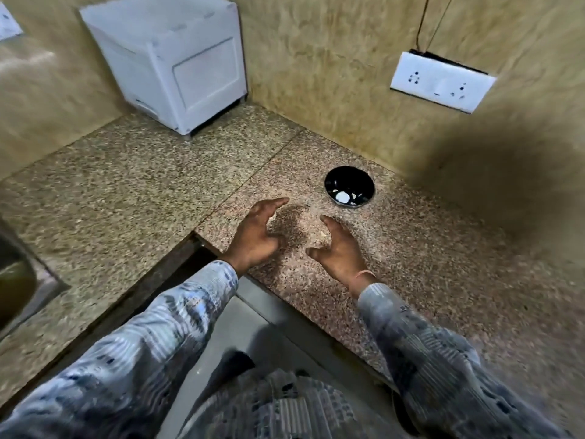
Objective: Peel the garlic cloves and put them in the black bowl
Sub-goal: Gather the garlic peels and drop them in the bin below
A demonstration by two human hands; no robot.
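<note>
The black bowl (349,186) stands on the speckled granite counter (158,185) near the corner wall, with white peeled garlic cloves (342,196) lying inside it. My left hand (258,232) hovers over the counter in front of the bowl, fingers spread and relaxed, holding nothing. My right hand (340,248) is beside it, palm turned inward, fingers loosely spread, also holding nothing. Pale scraps that look like garlic skin (323,234) lie on the counter between the two hands. The frame is blurred by motion.
A white plastic box (177,64) stands at the back left corner of the counter. A white socket plate (441,80) hangs on the right wall. A steel sink (19,280) sits at the far left edge. The counter edge runs diagonally below my wrists.
</note>
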